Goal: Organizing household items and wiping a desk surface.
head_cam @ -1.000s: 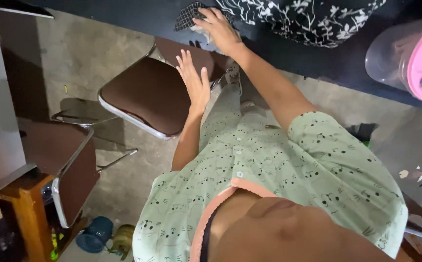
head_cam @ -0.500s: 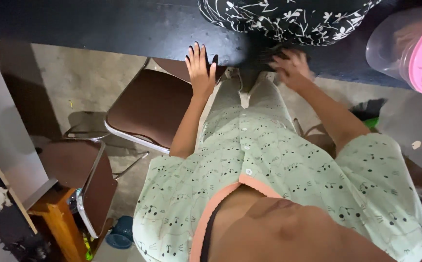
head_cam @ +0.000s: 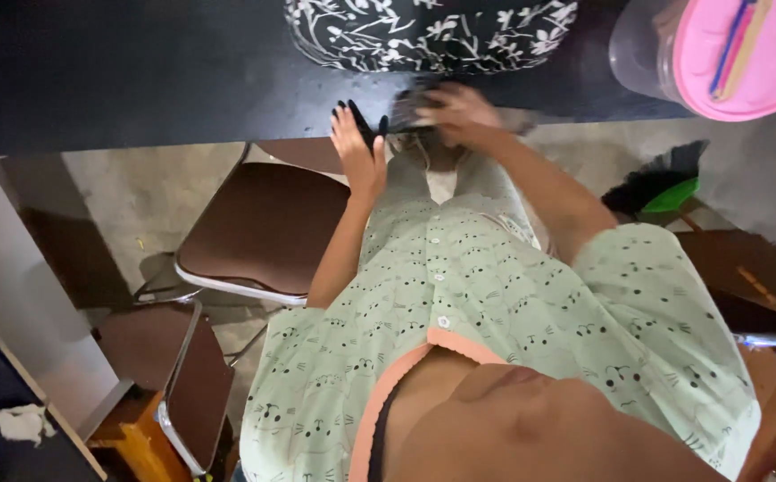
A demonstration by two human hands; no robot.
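Black counter (head_cam: 138,80), matte and faintly speckled, spanning the top of the view, its long front edge running left to right above a rough grey concrete floor (head_cam: 147,196). On the counter's far side, a rounded black cloth bundle (head_cam: 423,31) printed with white flowers; at the right end, a clear plastic tub (head_cam: 638,54) capped with a round pink lid (head_cam: 740,54). Below the edge, a folding chair (head_cam: 263,228) with a smooth brown padded seat and shiny metal frame. Left hand (head_cam: 356,147) laid flat and released, fingers spread, pointing away across the counter's edge. Right hand (head_cam: 459,116) blurred, curled over a small dark checked cloth (head_cam: 406,112) at the counter's front edge, just beside the left; cannot tell whether clenched on it, nor which way the crumpled cloth runs.
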